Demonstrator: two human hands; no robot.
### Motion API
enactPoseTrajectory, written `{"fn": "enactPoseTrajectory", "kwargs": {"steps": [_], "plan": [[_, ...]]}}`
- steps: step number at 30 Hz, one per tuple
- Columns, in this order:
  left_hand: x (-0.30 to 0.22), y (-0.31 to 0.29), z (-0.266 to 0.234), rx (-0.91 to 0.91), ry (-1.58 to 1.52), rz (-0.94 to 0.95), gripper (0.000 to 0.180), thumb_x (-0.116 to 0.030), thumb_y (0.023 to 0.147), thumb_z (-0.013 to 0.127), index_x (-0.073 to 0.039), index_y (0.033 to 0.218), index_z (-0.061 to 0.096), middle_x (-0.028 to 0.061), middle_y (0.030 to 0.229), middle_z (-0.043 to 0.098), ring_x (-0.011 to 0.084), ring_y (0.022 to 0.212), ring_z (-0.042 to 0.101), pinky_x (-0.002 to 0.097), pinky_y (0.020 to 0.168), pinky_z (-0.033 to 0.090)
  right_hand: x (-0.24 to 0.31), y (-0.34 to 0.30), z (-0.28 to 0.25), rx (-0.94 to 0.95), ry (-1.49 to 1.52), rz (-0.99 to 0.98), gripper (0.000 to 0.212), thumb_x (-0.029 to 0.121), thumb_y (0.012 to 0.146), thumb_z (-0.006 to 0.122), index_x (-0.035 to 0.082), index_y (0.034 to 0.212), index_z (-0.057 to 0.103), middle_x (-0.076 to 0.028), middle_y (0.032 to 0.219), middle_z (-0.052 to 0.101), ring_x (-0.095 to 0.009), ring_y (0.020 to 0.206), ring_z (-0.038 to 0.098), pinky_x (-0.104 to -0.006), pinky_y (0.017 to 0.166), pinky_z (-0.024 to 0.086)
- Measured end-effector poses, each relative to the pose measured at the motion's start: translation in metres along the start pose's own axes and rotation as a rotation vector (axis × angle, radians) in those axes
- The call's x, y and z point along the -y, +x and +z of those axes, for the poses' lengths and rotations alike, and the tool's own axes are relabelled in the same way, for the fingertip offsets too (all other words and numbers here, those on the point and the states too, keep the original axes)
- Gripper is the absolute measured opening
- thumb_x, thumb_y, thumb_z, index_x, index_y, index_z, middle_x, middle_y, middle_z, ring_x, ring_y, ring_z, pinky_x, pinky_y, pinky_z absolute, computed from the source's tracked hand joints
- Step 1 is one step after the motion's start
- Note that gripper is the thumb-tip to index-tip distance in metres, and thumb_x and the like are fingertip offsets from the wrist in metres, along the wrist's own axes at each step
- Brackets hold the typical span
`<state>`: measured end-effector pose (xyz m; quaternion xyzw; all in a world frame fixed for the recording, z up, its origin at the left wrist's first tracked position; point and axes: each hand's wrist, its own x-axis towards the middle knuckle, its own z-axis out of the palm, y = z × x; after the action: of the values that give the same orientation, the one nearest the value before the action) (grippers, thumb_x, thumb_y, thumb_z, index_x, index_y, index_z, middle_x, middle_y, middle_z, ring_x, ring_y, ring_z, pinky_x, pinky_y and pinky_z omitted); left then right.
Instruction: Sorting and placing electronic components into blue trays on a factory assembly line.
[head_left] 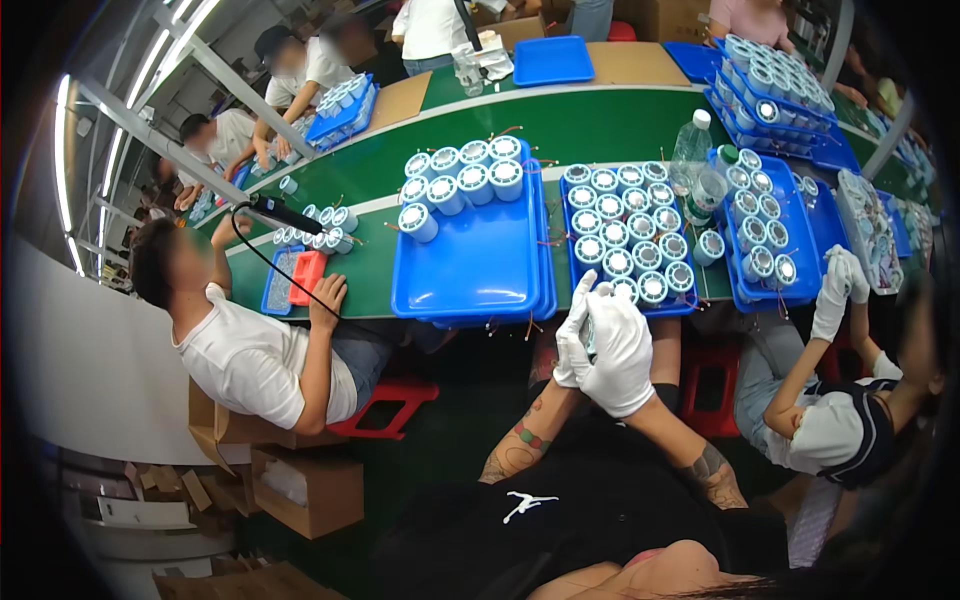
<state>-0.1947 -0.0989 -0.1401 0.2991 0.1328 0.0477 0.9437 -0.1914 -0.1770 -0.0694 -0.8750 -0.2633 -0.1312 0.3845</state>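
Note:
Both my hands wear white gloves and come together in front of the near edge of the blue tray (692, 303) ahead of me. My left hand (573, 335) and my right hand (618, 352) are closed round a light-blue cylinder (591, 338), mostly hidden by the gloves. Rows of like light-blue cylinders (614, 234) with silvery vented tops, which look like small motors, stand upright in that tray. Thin wires stick out at its sides. To the left, a stack of blue trays (470, 270) carries several more cylinders (474, 180) along its far part.
A clear bottle (692, 150) and another filled tray (775, 225) stand to the right. A person in white (262, 345) sits at left by a red holder (308, 277) and a hanging black tool (285, 213). A gloved co-worker (830, 400) sits at right. A red stool (395, 408) is beside me.

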Motion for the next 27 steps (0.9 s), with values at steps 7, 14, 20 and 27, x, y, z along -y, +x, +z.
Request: {"fn": "enactPoseTrajectory", "kwargs": {"steps": [7,14,20,27], "plan": [[-0.004,0.004,-0.008,0.372,-0.306,-0.181,0.05,-0.031,0.101,0.041,-0.006,0.144,0.034,0.0141,0.137,0.047,0.0247,0.119,0.051,0.0363,0.105,0.036,-0.045,0.011,-0.009,0.079,0.223,-0.14,0.043,0.014,0.076,0.07,-0.002,0.114,0.059,-0.018,0.099,0.065,-0.024,0.081,0.061,-0.0309,0.074,0.05],[0.032,-0.024,-0.01,0.473,-0.173,-0.308,0.056,-0.039,0.101,0.04,-0.008,0.147,0.03,0.0119,0.144,0.04,0.026,0.125,0.046,0.0385,0.107,0.033,-0.071,0.026,-0.023,-0.527,0.255,0.057,0.045,0.014,0.077,0.068,-0.002,0.117,0.057,-0.015,0.098,0.066,-0.024,0.073,0.06,-0.0292,0.069,0.05],[0.02,-0.027,0.015,0.356,0.002,-0.19,0.062,-0.041,0.1,0.043,-0.005,0.148,0.027,0.0109,0.146,0.039,0.0237,0.126,0.044,0.0359,0.109,0.032,-0.053,0.014,-0.01,-0.506,-0.1,-0.301,0.05,0.019,0.081,0.067,-0.002,0.124,0.052,-0.016,0.107,0.065,-0.028,0.08,0.062,-0.0331,0.073,0.05],[-0.007,-0.011,0.025,0.399,0.126,-0.005,0.064,-0.04,0.1,0.043,-0.002,0.148,0.026,0.0105,0.14,0.044,0.0195,0.119,0.047,0.0305,0.104,0.034,-0.033,-0.012,-0.009,-0.317,0.055,-0.376,0.038,0.029,0.087,0.058,-0.002,0.108,0.059,-0.016,0.099,0.063,-0.027,0.075,0.058,-0.0358,0.072,0.047]]}}
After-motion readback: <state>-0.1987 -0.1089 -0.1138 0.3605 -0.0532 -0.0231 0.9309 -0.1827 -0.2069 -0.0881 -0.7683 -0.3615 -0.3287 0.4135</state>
